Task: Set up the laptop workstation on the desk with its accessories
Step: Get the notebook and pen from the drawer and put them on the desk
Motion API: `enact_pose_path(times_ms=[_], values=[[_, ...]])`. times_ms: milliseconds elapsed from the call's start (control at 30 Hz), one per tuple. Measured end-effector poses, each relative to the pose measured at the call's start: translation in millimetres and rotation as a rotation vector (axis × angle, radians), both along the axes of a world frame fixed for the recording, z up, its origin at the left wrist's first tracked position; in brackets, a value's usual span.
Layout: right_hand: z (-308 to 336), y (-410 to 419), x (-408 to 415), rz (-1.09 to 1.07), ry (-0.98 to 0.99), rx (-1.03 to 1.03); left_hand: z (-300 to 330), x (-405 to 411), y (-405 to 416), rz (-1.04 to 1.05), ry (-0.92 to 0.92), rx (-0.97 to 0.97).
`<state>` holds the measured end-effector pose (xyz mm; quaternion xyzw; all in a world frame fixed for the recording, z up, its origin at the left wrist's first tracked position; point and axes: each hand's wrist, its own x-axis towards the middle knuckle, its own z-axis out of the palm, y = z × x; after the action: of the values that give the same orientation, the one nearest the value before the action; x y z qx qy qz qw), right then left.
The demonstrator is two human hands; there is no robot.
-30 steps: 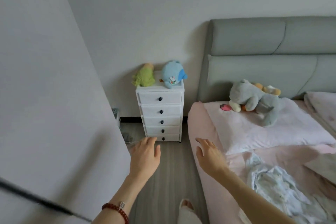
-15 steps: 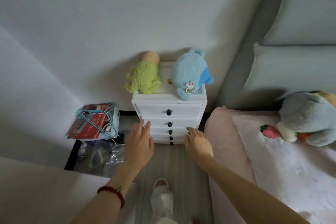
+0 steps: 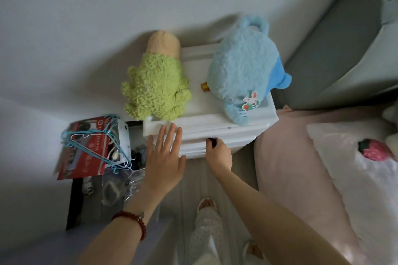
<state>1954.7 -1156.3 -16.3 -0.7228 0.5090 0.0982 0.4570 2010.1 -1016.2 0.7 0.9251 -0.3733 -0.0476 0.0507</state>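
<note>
1. Small white plastic chest of drawers (image 3: 217, 127) stands against the far wall, between a pink-covered bed (image 3: 301, 168) on the right and a gap with clutter on the left. View is from above, so mostly its top and the uppermost drawer fronts show.
2. Right hand (image 3: 218, 155) is curled on the dark round knob (image 3: 212, 141) of an upper drawer, fingers pinching it; the knob is partly hidden by the fingertips. Whether the drawer is pulled out at all cannot be told.
3. Left hand (image 3: 164, 157) is spread flat, fingers straight and slightly apart, tips at the left front edge of the chest's top, gripping nothing. A red bead bracelet (image 3: 135, 222) sits on that wrist.
4. On the chest's top: fuzzy green plush toy with a tan cap (image 3: 157, 90) on the left, fluffy light-blue plush toy with a rabbit patch (image 3: 243, 71) on the right, overhanging the near edge. A small brass-coloured object (image 3: 204, 86) lies between them, touching the blue one.
5. Left of the chest: red-and-white printed cardboard box (image 3: 90, 146) with turquoise wire hangers (image 3: 97, 142) lying across it; crumpled clear plastic bags (image 3: 120, 185) below, on the floor.
6. On the bed at right, a white pillow (image 3: 355, 168) bears a pink strawberry plush (image 3: 374, 149).
7. Grey padded headboard (image 3: 344, 49) rises at far right.
8. No laptop or accessory is in view.
</note>
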Motion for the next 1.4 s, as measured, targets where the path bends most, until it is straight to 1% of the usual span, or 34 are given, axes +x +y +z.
enact_pose_path(times_ms=[100,233,333,367,400,500,533,567,667,733,867,1000,1167,1233,1333,1400], values=[[3.1,6.6,-11.4,0.049,0.036,-0.087,3.1,0.4,0.7,0.024,0.031,-0.011],[10.4,20.0,-45.6,0.144,0.106,-0.118,11.1,-4.9,2.6,0.022,0.053,-0.021],[20.4,24.3,-71.9,0.263,0.146,-0.138,11.7,-14.8,7.4,0.007,0.059,-0.024],[23.9,22.9,-79.4,0.301,0.119,-0.194,10.8,-19.6,9.0,0.004,0.074,-0.030],[27.9,20.8,-85.4,0.328,0.052,-0.286,8.7,-24.8,11.2,0.002,0.089,-0.032],[28.4,5.9,-89.2,0.406,-0.230,-0.687,2.6,-33.9,15.1,-0.031,0.108,-0.018],[27.3,-1.0,-86.3,0.462,-0.260,-0.769,1.2,-33.5,15.6,-0.036,0.103,-0.019],[27.0,-8.6,-82.4,0.540,-0.238,-0.806,1.3,-31.9,14.6,-0.027,0.103,-0.017],[30.1,-23.3,-74.8,0.745,-0.036,-0.754,2.6,-29.5,12.1,0.004,0.132,0.007],[33.7,-24.6,-77.8,0.801,0.014,-0.679,4.6,-34.6,15.0,-0.010,0.151,0.028],[37.6,-18.8,-102.3,0.883,-0.039,-0.668,10.2,-58.0,30.5,-0.059,0.137,0.010],[35.0,-13.3,-122.0,0.896,-0.083,-0.696,8.9,-75.1,41.0,-0.100,0.142,-0.012],[32.5,-10.0,-128.1,0.913,-0.094,-0.616,-0.5,-84.7,49.3,-0.091,0.154,-0.031],[34.4,-11.8,-120.1,0.875,-0.059,-0.494,-1.4,-84.5,50.9,-0.078,0.177,-0.052],[26.8,-25.3,-99.5,0.819,0.107,-0.237,-2.8,-76.2,45.1,-0.035,0.207,-0.108],[15.5,-33.6,-82.9,0.848,0.190,-0.179,-3.4,-68.0,35.8,-0.011,0.197,-0.119]])
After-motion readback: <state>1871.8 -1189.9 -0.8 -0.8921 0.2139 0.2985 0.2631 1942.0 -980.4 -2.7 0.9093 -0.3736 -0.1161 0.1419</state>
